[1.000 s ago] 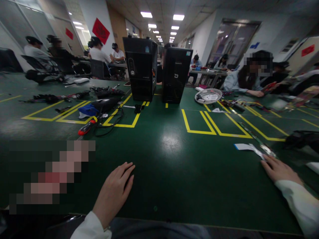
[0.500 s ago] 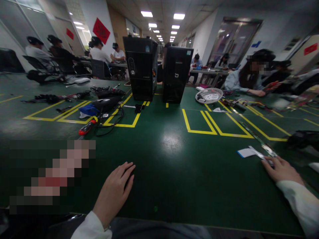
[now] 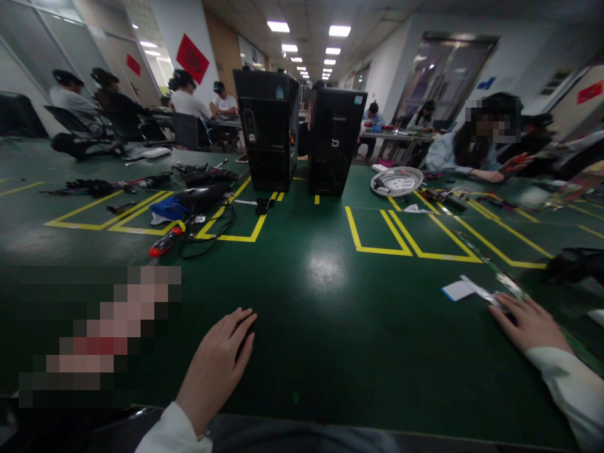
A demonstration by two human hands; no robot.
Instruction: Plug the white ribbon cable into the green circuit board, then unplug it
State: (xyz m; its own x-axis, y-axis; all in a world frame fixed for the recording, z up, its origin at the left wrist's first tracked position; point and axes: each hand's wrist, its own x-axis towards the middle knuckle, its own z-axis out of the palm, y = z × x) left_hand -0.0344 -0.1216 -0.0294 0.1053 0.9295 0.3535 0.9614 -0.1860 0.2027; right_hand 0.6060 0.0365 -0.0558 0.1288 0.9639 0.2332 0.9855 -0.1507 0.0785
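My left hand [image 3: 219, 362] lies palm down on the green table [image 3: 340, 352], its fingers stretched out with nothing in them. On the right, my right hand [image 3: 533, 324] rests low over a white flat ribbon cable [image 3: 460, 289] with a blue end. Its fingers close on the cable's near part; the fingertips are partly hidden. A long, narrow green circuit board strip [image 3: 507, 280] runs beside and behind that hand, and part of it shows again past the wrist.
Two black computer towers [image 3: 267, 132] stand at the back. A red-handled screwdriver [image 3: 165, 242], a blue cloth-like item [image 3: 167, 211] and cables lie left. A white round basket [image 3: 396, 181] sits back right, among loose parts. Yellow tape marks the table. A co-worker [image 3: 472, 148] sits across.
My right hand has shifted slightly left, and the ribbon cable has slid left with it. More of the circuit board strip shows behind the wrist. My left hand has stayed still.
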